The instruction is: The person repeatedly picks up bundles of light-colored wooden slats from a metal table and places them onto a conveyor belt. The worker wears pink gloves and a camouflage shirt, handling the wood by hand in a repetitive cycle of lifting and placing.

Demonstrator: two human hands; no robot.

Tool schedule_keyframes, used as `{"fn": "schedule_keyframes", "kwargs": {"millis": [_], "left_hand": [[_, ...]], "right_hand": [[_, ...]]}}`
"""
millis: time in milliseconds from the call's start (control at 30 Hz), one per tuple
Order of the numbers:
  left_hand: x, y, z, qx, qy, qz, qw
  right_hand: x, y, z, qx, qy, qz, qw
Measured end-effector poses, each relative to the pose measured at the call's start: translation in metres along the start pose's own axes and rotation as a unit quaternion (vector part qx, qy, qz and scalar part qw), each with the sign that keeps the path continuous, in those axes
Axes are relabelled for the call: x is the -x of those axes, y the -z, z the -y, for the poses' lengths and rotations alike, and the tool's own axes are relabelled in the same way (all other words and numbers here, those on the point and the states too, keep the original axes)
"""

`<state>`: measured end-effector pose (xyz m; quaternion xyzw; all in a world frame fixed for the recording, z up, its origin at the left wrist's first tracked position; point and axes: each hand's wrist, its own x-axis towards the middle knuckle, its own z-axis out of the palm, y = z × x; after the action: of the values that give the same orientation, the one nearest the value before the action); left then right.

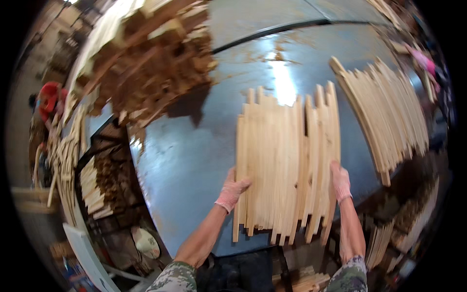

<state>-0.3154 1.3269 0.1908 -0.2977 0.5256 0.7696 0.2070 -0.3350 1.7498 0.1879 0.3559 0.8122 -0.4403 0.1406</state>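
A row of pale wooden strips (272, 160) lies side by side on the blue-grey metal tabletop (180, 180), with uneven ends and a narrow gap right of its middle. My left hand (233, 190), in a pinkish glove, grips the row's left edge, its thumb over the top face. At the right edge my right hand (340, 181), gloved alike, holds the outermost strip from the side; its fingers are partly hidden. Between them the hands clasp the row, whose near ends reach past the table's front edge.
A second row of strips (384, 112) lies on the right of the table. Tall stacked timber (151, 63) rises at the far left. Beyond the table's left side are bundled sticks (65, 155), a pale hat-like object (146, 242) and a person in red (50, 100).
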Motion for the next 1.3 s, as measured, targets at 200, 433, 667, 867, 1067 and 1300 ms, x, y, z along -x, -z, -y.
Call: {"fn": "schedule_keyframes", "kwargs": {"millis": [200,433,667,867,1067,1300], "left_hand": [[0.011,0.081,0.026,-0.020,0.038,0.043,0.998],[0.099,0.176,0.052,-0.007,0.013,0.049,0.999],[0.236,0.296,0.067,0.064,-0.038,0.006,0.997],[0.365,0.439,0.071,0.153,-0.129,-0.047,0.979],[0.555,0.582,0.094,0.205,-0.272,-0.162,0.926],[0.732,0.692,0.160,0.281,-0.362,-0.344,0.820]], "right_hand": [[0.050,-0.048,-0.044,-0.206,-0.001,0.128,0.970],[0.141,-0.102,-0.063,-0.258,0.022,0.162,0.952],[0.252,-0.167,-0.048,-0.212,0.063,0.208,0.953],[0.410,-0.252,0.024,-0.142,0.201,0.272,0.930],[0.588,-0.389,0.104,-0.062,0.272,0.392,0.877],[0.804,-0.565,0.167,0.004,0.326,0.614,0.719]]}}
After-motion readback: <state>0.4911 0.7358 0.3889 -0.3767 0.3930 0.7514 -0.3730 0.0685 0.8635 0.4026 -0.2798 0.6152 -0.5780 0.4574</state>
